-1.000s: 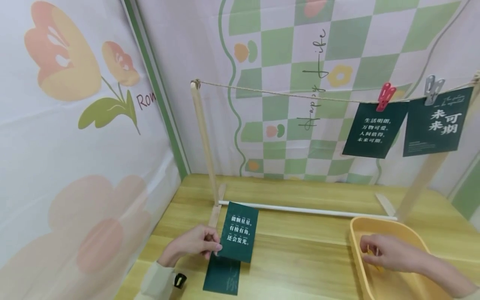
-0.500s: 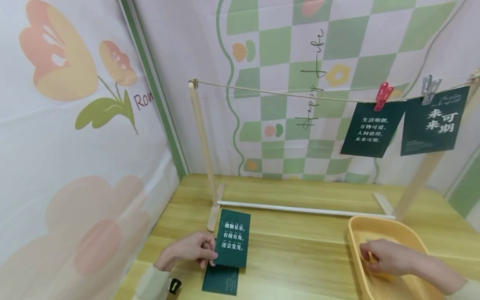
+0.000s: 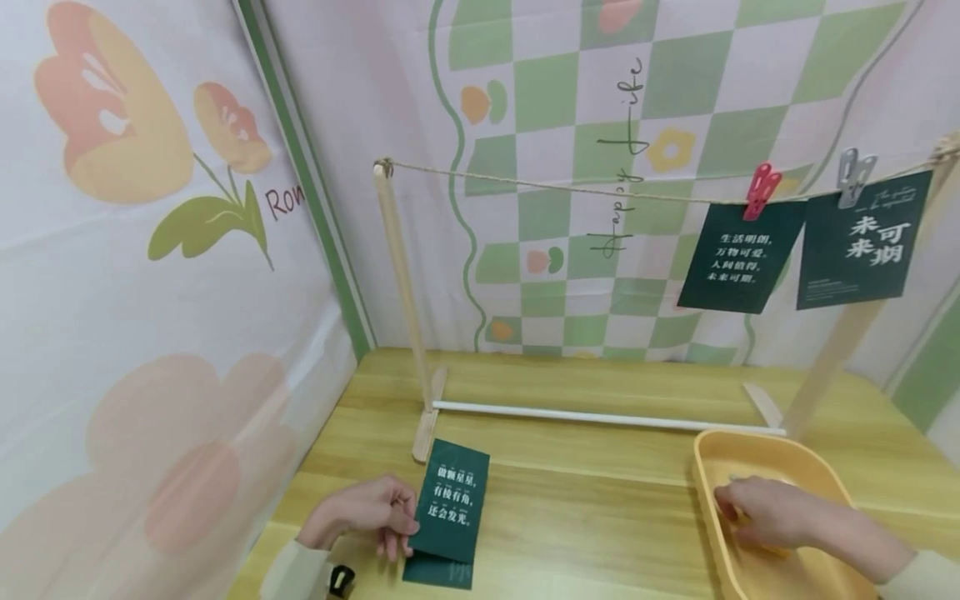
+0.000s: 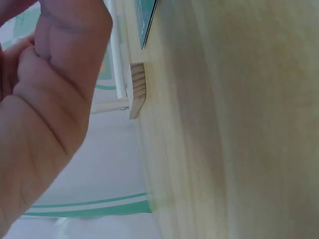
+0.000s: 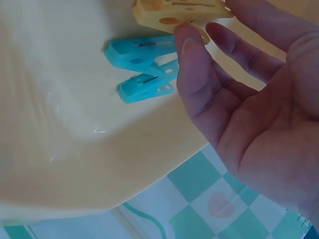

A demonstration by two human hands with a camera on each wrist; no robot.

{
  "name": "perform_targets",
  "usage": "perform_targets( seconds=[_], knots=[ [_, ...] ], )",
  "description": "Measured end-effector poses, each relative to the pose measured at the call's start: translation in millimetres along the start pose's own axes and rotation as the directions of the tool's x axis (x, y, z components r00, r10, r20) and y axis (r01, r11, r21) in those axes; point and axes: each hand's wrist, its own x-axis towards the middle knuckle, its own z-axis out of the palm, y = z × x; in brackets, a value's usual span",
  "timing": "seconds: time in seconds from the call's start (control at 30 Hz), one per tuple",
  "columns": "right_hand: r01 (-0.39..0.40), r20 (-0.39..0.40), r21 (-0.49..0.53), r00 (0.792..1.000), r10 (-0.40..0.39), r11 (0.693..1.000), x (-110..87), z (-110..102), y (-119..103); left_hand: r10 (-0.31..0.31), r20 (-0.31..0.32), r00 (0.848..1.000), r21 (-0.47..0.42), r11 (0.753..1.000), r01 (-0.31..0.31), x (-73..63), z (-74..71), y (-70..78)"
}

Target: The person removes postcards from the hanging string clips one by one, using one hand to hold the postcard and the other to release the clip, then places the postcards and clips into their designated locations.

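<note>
My left hand (image 3: pixel 367 510) pinches the left edge of a dark green card (image 3: pixel 450 508) with white writing, low over the table. Beneath it lies a second dark green card (image 3: pixel 442 573), mostly covered. In the left wrist view only a corner of a green card (image 4: pixel 145 22) shows beside the hand. My right hand (image 3: pixel 780 521) reaches into a yellow plastic bin (image 3: pixel 705 492). There, in the right wrist view, thumb and fingers pinch a yellow clothespin (image 5: pixel 172 14). Two blue clothespins, one (image 5: pixel 137 52) larger in view and one (image 5: pixel 142 88) below it, lie beside it in the bin.
A twine line (image 3: pixel 570 190) runs between two wooden posts, the left one (image 3: pixel 405 283) behind the cards. A pink clothespin (image 3: pixel 761 193) and a grey clothespin (image 3: pixel 855 179) hold two green cards on it. A white rod (image 3: pixel 600 416) joins the posts' feet.
My left hand has moved down and toward me with its card, which now covers more of the card beneath. The right hand stays in the bin, shifting only slightly.
</note>
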Motion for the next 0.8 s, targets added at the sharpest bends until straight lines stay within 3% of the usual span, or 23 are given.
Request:
perform_targets(
  seconds=[0.17, 0.4, 0.6, 0.8],
  knots=[
    [-0.011, 0.003, -0.009, 1.000, 0.011, 1.000, 0.0, 0, -1, -0.067, -0.008, 0.998, -0.042, 0.997, 0.066, -4.0, 3.9, -2.3],
    [-0.029, 0.021, 0.002, 0.999, 0.029, 1.000, 0.0, 0, -3, -0.096, -0.005, 0.995, -0.071, 0.993, 0.096, -8.4, 7.8, -5.3],
    [-0.038, 0.018, 0.003, 0.999, 0.038, 0.999, 0.3, 1, -4, -0.138, -0.034, 0.990, -0.035, 0.990, 0.136, -8.8, 11.2, -13.1],
    [-0.056, 0.044, 0.037, 0.998, 0.054, 0.998, 0.6, 2, -2, -0.132, -0.050, 0.990, 0.010, 0.991, 0.133, -4.1, 13.6, -19.1]
  ],
)
